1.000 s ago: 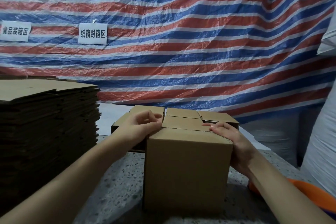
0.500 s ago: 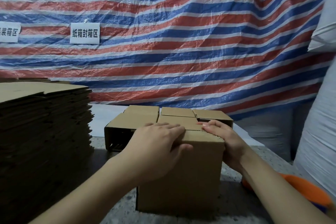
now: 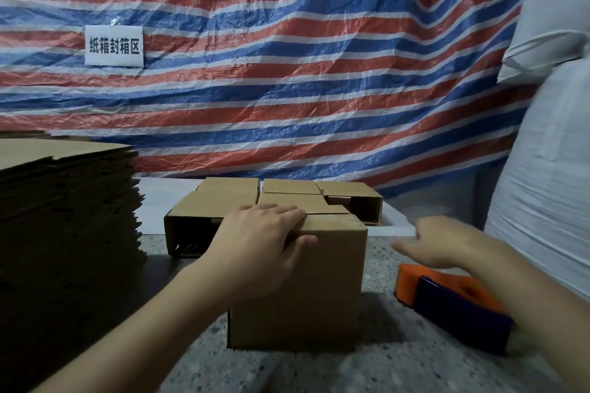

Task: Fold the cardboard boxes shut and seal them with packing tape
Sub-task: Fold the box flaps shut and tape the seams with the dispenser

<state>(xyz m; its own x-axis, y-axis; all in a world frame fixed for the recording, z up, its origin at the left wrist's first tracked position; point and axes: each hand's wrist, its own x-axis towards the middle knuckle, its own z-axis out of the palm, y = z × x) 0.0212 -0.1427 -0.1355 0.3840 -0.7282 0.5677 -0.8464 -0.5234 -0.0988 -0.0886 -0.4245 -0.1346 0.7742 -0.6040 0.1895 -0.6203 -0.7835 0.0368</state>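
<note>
A brown cardboard box point(image 3: 319, 290) stands on the speckled table point(image 3: 223, 367) in front of me, its top flaps folded down. My left hand point(image 3: 255, 246) lies over the box's near top edge, fingers flat on the flaps and thumb against the front face. My right hand point(image 3: 443, 242) hovers off the box to its right, fingers loose and blurred, holding nothing. Just below that hand an orange and dark blue tape dispenser point(image 3: 453, 303) lies on the table.
A tall stack of flat cardboard blanks point(image 3: 64, 233) fills the left side. Several small boxes point(image 3: 351, 198) sit behind the near one, some lying open-ended. A striped tarp point(image 3: 287, 73) hangs behind, and white sacks point(image 3: 549, 169) stand at the right.
My left hand moved from the box's left side onto its top front edge. My right hand let go of the box's right corner and swung right, above the tape dispenser.
</note>
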